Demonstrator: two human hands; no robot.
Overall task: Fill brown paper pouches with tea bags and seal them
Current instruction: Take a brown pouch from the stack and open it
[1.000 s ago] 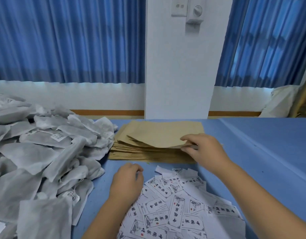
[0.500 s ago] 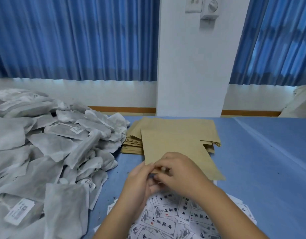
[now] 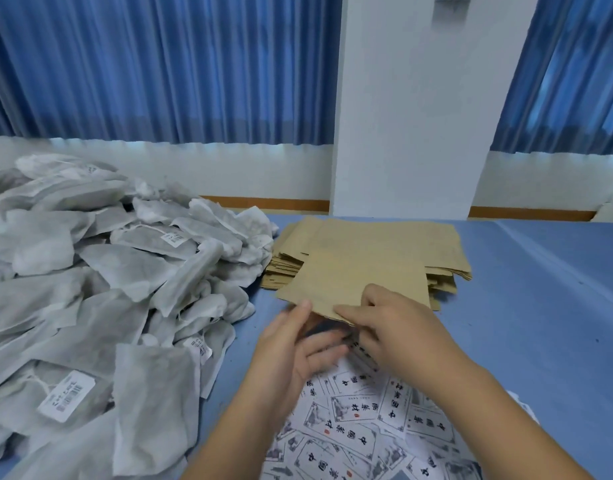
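One flat brown paper pouch (image 3: 353, 278) is lifted off the stack of brown pouches (image 3: 395, 244) at the table's middle. My right hand (image 3: 391, 327) pinches its near edge, thumb and fingers on top. My left hand (image 3: 291, 344) is at the same edge, thumb on the pouch's corner and fingers spread underneath. A large heap of white-grey tea bags (image 3: 101, 299) with small barcode tags fills the left of the table.
Printed white labels (image 3: 364, 431) with black characters lie spread under my forearms near the front edge. The blue table (image 3: 540, 323) stretches to the right. A white pillar (image 3: 412, 109) and blue curtains stand behind the table.
My right hand drew one pouch off the stack toward me. My left hand left the labels and came up to the pouch's near edge, its fingers now spread beneath it.
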